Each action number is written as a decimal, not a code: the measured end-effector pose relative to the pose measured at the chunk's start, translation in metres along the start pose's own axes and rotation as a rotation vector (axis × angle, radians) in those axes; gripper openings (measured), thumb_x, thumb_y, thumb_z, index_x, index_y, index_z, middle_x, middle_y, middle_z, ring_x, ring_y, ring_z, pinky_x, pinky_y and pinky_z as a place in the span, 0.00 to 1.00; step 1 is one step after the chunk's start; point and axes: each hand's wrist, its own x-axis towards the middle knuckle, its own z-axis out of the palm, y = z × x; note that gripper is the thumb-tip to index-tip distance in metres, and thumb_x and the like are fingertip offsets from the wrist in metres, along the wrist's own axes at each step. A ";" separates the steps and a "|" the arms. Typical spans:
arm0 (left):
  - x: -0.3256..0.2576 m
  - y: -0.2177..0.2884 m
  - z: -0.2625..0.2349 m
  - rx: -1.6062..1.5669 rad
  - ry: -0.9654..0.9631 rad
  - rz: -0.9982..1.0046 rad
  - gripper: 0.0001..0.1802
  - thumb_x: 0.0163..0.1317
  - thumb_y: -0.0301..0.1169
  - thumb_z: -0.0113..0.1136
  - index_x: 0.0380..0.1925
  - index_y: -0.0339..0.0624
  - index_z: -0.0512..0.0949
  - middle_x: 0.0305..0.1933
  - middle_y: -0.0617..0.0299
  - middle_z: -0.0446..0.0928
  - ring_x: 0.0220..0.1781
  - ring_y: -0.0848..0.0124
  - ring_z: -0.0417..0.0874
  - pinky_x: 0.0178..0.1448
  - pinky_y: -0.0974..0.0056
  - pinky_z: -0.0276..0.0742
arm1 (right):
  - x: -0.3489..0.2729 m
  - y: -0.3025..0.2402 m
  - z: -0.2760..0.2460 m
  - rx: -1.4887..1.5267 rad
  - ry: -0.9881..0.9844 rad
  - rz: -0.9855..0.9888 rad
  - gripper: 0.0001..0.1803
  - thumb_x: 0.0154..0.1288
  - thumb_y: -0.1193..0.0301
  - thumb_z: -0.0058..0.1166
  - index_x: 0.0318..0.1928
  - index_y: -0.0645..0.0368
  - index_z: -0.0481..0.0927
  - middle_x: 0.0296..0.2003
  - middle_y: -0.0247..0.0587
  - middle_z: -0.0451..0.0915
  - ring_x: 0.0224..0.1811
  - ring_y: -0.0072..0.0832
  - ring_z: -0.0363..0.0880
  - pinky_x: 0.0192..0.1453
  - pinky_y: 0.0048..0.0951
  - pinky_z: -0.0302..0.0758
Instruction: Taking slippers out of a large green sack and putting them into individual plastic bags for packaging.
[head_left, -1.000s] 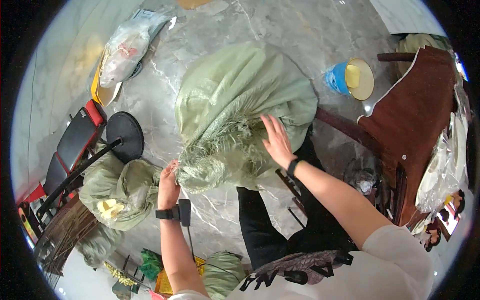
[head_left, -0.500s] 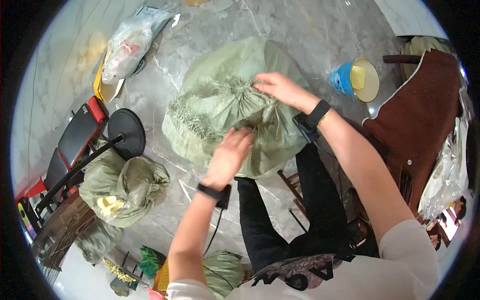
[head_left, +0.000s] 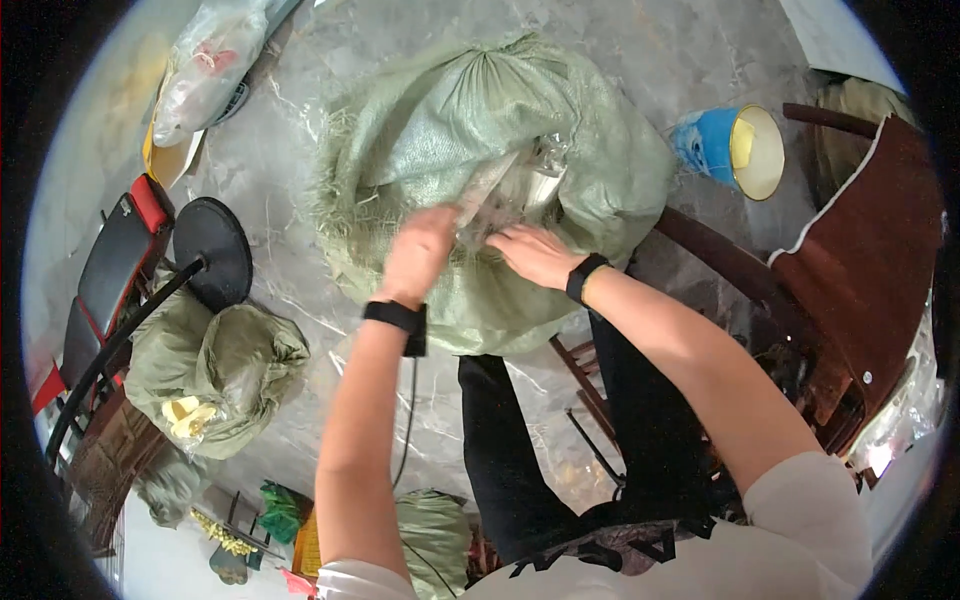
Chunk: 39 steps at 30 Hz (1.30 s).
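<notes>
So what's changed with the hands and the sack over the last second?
Both hands came together at the middle of the green woven sack: the left hand rose from its lower-left edge, and the right hand now meets it around a clear plastic piece. The sack and the blue bucket stayed put.

This looks like a cluttered storeroom or back room of a home. The grey marble-patterned floor point(head_left: 650, 50) is strewn with stuffed green woven sacks point(head_left: 215, 370), a filled clear plastic bag point(head_left: 205, 70) and a tipped blue bucket point(head_left: 725, 148), beside dark wooden furniture point(head_left: 860, 270) and a black stand base point(head_left: 212, 250).
</notes>
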 end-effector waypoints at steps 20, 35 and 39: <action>0.114 -0.016 0.090 0.033 -0.341 -0.671 0.23 0.68 0.36 0.47 0.61 0.43 0.71 0.60 0.45 0.73 0.60 0.53 0.76 0.60 0.49 0.73 | 0.018 0.181 0.065 0.589 0.640 1.055 0.33 0.62 0.49 0.57 0.44 0.73 0.79 0.44 0.63 0.80 0.48 0.40 0.77 0.53 0.37 0.70; 0.098 -0.091 0.124 0.277 -0.370 -0.466 0.23 0.71 0.36 0.43 0.64 0.45 0.67 0.67 0.45 0.66 0.67 0.49 0.68 0.67 0.48 0.66 | 0.103 0.084 0.092 0.725 0.478 1.180 0.46 0.50 0.53 0.68 0.59 0.76 0.65 0.56 0.72 0.71 0.59 0.58 0.70 0.65 0.43 0.65; 0.088 -0.127 0.116 0.676 0.301 -0.015 0.20 0.68 0.35 0.46 0.56 0.39 0.73 0.57 0.44 0.76 0.58 0.46 0.76 0.64 0.48 0.70 | 0.132 0.102 0.066 0.447 0.468 1.146 0.24 0.54 0.56 0.57 0.38 0.68 0.80 0.37 0.66 0.81 0.43 0.56 0.81 0.48 0.48 0.77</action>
